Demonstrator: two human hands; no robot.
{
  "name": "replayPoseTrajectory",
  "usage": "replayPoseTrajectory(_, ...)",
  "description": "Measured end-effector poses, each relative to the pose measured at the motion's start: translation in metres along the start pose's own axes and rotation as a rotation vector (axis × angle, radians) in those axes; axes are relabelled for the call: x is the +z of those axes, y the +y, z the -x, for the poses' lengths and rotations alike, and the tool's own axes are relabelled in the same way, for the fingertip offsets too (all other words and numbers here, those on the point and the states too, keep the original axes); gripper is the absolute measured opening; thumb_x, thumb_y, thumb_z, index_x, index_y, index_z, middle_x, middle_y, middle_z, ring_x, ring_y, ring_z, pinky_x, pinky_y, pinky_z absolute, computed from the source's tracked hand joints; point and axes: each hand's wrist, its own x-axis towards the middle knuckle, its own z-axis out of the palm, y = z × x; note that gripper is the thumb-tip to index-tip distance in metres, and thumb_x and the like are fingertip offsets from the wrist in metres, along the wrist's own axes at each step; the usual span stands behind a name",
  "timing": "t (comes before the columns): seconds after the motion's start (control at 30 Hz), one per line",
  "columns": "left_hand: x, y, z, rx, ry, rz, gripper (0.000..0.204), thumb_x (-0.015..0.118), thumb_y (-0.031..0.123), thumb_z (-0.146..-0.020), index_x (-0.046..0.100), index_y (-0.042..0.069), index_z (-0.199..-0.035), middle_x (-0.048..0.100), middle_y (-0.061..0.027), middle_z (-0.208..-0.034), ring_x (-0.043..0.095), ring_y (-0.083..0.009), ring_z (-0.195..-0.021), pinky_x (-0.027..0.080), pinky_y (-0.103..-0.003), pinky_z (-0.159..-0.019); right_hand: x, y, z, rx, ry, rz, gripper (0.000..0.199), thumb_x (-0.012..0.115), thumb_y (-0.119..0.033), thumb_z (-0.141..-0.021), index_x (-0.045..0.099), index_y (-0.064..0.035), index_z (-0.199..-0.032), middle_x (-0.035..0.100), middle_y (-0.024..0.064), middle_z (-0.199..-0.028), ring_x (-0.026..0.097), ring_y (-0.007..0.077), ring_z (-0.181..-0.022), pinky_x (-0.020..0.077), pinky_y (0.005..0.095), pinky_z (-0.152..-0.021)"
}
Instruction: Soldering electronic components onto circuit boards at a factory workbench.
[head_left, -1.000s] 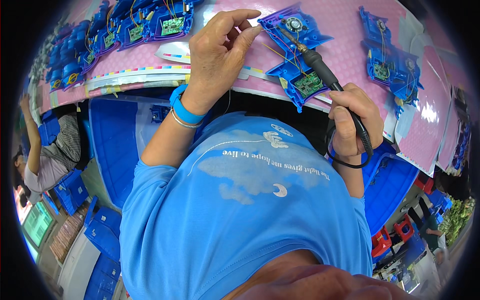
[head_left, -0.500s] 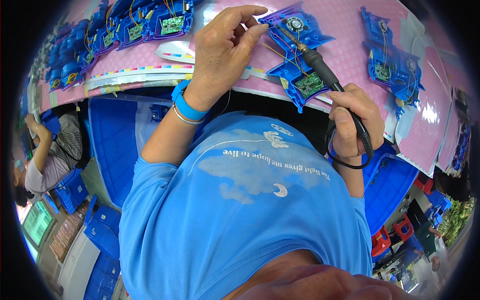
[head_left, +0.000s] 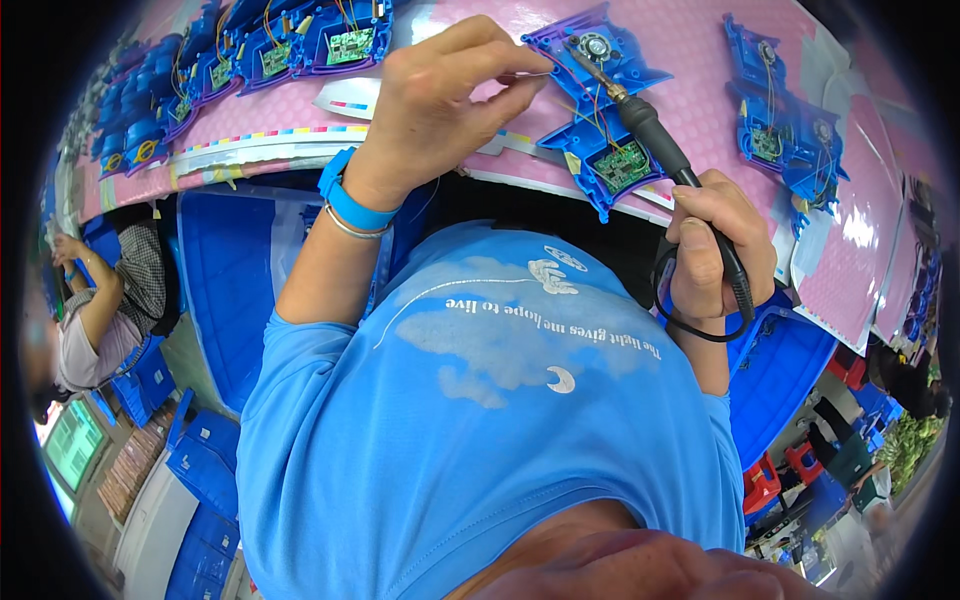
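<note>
My right hand (head_left: 722,245) grips a soldering iron (head_left: 655,135) with a black handle. The iron's metal tip points up and left, over a round silver speaker (head_left: 594,47) in the upper half of an opened blue plastic housing (head_left: 625,80). Thin red and yellow wires link that half to the lower one, where a green circuit board (head_left: 622,167) sits. My left hand (head_left: 455,100) is pinched closed beside the housing's left edge. A thin pale strand hanging below it looks like solder wire; its end at the fingertips is too small to make out.
Pink patterned sheeting (head_left: 690,40) covers the table. Several similar blue housings with boards (head_left: 350,45) line the far left; more open housings (head_left: 765,140) lie at right. Blue bins (head_left: 230,290) stand below the table edge. Another person (head_left: 95,310) sits at far left.
My left hand has shifted slightly left and down, its fingertips lower beside the housing. My right hand and the soldering iron have moved a little right and down.
</note>
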Motion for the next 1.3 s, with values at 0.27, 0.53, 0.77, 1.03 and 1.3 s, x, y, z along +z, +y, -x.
replayPoseTrajectory(0.27,-0.009,0.04,-0.021,-0.263,-0.57,-0.538,0.022,0.082,0.009,-0.078,0.074,0.007,-0.098,0.07,-0.0036,-0.092,0.069,-0.0202,-0.07,0.056,-0.03,-0.059,-0.002,0.0,0.003,0.013,0.026,0.015,0.02,0.067,-0.002,-0.079,0.068,0.01,-0.096,0.071,0.0199,-0.079,0.061,0.0255,-0.057,0.0479,0.0341,-0.053)
replayPoseTrajectory(0.53,-0.006,0.032,-0.013,-0.232,-0.482,-0.486,0.021,0.081,0.007,-0.078,0.071,0.006,-0.096,0.071,-0.0048,-0.093,0.071,-0.0215,-0.073,0.057,-0.03,-0.061,0.0,0.004,0.003,0.033,0.042,0.012,0.019,0.068,-0.003,-0.079,0.069,0.0103,-0.093,0.071,0.0203,-0.079,0.062,0.0262,-0.057,0.0485,0.0339,-0.054)
replayPoseTrajectory(0.77,-0.005,0.029,-0.009,-0.232,-0.485,-0.486,0.023,0.081,0.008,-0.078,0.07,0.006,-0.098,0.071,-0.006,-0.093,0.071,-0.0226,-0.074,0.057,-0.031,-0.062,0.0,0.007,0.003,0.048,0.042,0.001,0.018,0.067,-0.002,-0.079,0.07,0.0095,-0.093,0.07,0.0186,-0.077,0.061,0.0248,-0.057,0.0482,0.0336,-0.054)
replayPoseTrajectory(1.03,-0.005,0.031,-0.011,-0.247,-0.5,-0.497,0.021,0.08,0.007,-0.079,0.07,0.005,-0.098,0.071,-0.0058,-0.093,0.071,-0.0219,-0.074,0.057,-0.03,-0.062,0.001,0.006,0.002,0.055,0.036,0.005,0.018,0.067,-0.002,-0.079,0.07,0.0092,-0.093,0.07,0.0183,-0.078,0.061,0.0243,-0.057,0.048,0.0332,-0.054)
replayPoseTrajectory(1.3,-0.006,0.03,-0.012,-0.248,-0.527,-0.495,0.016,0.079,0.006,-0.08,0.071,0.005,-0.095,0.07,-0.0043,-0.099,0.072,-0.0216,-0.077,0.058,-0.03,-0.064,-0.001,0.005,0.003,0.035,0.036,0.001,0.018,0.068,-0.002,-0.08,0.069,0.0099,-0.094,0.071,0.0203,-0.079,0.063,0.0261,-0.058,0.0488,0.0341,-0.055)
